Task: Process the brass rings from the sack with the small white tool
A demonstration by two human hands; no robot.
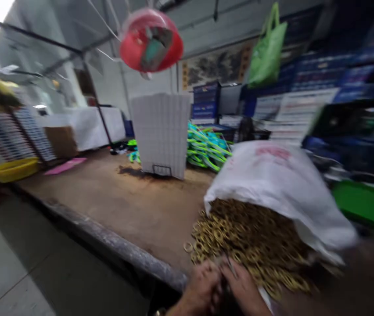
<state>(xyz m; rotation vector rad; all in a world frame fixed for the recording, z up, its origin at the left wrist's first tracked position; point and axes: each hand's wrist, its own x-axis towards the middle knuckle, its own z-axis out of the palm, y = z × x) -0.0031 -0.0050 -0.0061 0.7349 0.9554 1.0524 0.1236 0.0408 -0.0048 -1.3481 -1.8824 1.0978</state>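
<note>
Brass-coloured metal rings [259,237] are heaped loose on the brown tabletop [108,193], at the open mouth of a white woven sack with red print [272,180]; more are seen inside. The heap is thinned out at its left edge, where a few are set apart singly.

Left hand [203,283] and right hand [242,285] are held close together at the near edge of the heap. Fingers of both are bent inward — motion blur, so whether anything is gripped cannot be told. A thin grey sliver [231,267] is seen at the right hand; its kind cannot be made out.

Farther back, a white ribbed upright panel [160,131] is stood on the tabletop, with a small black wire frame [162,170] at its foot. Bright green and turquoise strands [206,147] are piled behind it. A flat pink sheet [66,166] and a shallow yellow basin [12,170] are placed at far left — a red dome-shaped cover [152,41] is hung above the panel.
</note>
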